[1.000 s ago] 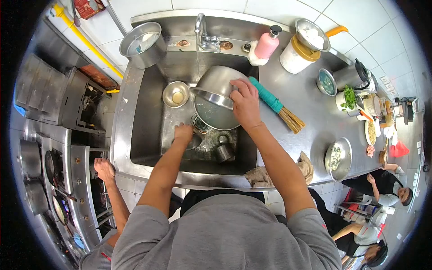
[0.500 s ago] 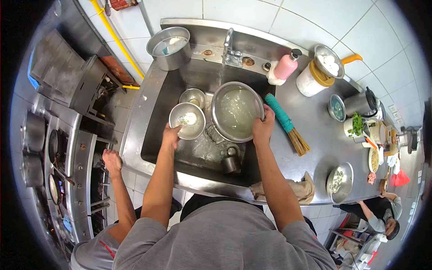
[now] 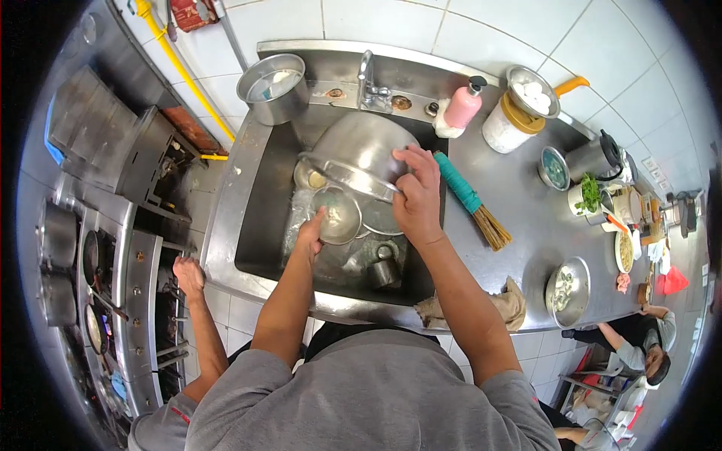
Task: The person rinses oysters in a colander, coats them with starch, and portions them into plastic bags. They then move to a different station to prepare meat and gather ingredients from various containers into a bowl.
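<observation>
My right hand (image 3: 418, 194) grips the rim of a large metal bowl (image 3: 368, 143), tilted steeply over the sink (image 3: 252, 225) with its outer side up. Water runs from its lower rim toward the small metal bowl (image 3: 338, 216) that my left hand (image 3: 311, 230) holds by the edge. Another small bowl (image 3: 304, 177) is partly hidden behind them. A metal mug (image 3: 385, 270) lies on the sink floor. Above the sink is the faucet (image 3: 367, 79).
A brush with a teal handle (image 3: 459, 183) lies right of the sink, near a pink bottle (image 3: 462, 105) and a brown cloth (image 3: 511, 304). A metal pot (image 3: 277, 98) stands at the back left. A co-worker's arm (image 3: 203, 323) reaches toward the stove side.
The large bowl has gone from nearly level to steeply tipped leftward, turned by my right hand. My left hand and the small bowl have shifted slightly right and down.
</observation>
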The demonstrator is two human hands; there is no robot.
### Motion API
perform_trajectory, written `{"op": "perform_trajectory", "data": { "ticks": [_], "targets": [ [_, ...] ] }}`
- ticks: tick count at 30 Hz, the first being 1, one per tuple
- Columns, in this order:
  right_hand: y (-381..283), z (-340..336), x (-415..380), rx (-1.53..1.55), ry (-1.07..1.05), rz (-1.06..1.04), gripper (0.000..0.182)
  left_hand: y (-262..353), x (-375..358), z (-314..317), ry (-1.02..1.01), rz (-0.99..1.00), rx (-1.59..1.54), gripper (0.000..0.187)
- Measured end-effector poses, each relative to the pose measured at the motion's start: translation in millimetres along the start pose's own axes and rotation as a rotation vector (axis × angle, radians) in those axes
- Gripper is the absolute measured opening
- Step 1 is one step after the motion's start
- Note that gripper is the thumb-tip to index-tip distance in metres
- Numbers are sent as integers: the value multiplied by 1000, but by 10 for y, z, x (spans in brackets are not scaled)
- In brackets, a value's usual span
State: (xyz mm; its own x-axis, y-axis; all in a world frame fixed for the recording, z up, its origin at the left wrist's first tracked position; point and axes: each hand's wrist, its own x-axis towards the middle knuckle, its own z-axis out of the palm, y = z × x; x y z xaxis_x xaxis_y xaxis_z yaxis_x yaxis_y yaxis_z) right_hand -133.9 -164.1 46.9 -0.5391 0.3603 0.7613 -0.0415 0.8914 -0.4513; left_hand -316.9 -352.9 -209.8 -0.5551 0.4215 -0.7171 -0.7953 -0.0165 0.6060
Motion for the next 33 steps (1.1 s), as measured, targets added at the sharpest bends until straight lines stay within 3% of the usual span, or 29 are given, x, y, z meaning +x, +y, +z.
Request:
{"op": "perform_trajectory", "data": {
  "ticks": [2, 4, 8, 11, 13, 15, 17, 18, 19, 20, 21, 23, 24, 26, 27, 29, 30, 33],
  "targets": [
    [-36, -119, 26, -68, -34, -84, 20, -57, 127, -64, -50, -32, 27, 68],
    [3, -273, 15, -115, -7, -80, 21, -152, 324, -203, 68, 41, 236, 61],
    [223, -909, -118, -187, 62, -50, 21, -134, 592, -388, -139, 8, 49, 45],
    [431, -1476, -292, -163, 339, 298, 26, 34, 540, -115, -152, 0, -82, 38],
    [779, -1862, -579, -18, 592, 632, 33, 75, 835, -178, -361, 64, -276, 42],
    [1124, -2223, -891, 257, 826, 909, 38, 294, 465, 297, -352, 65, -298, 43],
    [1330, -2421, -1142, 283, 928, 1039, 40, 507, 224, 783, -333, 79, -292, 46],
    [1560, -2497, -1401, 263, 871, 1096, 42, 603, 212, 923, -324, 94, -269, 49],
    [1587, -2564, -1441, 247, 784, 1301, 51, 669, 276, 1043, -361, 118, -194, 49],
    [1677, -2508, -1501, 227, 850, 1338, 54, 736, 334, 1140, -389, 142, -116, 49],
    [1807, -2540, -1603, 230, 764, 1426, 52, 819, 306, 1282, -331, 170, -44, 47],
    [1968, -2538, -1679, 272, 671, 1419, 39, 945, 240, 1568, -228, 225, 74, 43],
    [1969, -2536, -1660, 237, 583, 1432, 52, 978, 213, 1653, -187, 249, 123, 40],
    [1982, -2480, -1593, -273, 449, 1294, 63, 1027, 90, 1763, -161, 293, 120, 38],
    [1981, -2408, -1482, -266, 440, 1284, 63, 1046, 46, 1817, -154, 316, 131, 36],
    [1794, -2161, -1196, -441, 623, 733, 62, 1028, 0, 1852, -144, 361, 91, 36],
    [1478, -1870, -815, -334, 409, 720, 48, 1016, -18, 1850, -142, 401, 71, 36],
    [925, -545, 105, 420, -196, 648, 31, 969, -260, 1984, -146, 443, 72, 38]
  ]
}}
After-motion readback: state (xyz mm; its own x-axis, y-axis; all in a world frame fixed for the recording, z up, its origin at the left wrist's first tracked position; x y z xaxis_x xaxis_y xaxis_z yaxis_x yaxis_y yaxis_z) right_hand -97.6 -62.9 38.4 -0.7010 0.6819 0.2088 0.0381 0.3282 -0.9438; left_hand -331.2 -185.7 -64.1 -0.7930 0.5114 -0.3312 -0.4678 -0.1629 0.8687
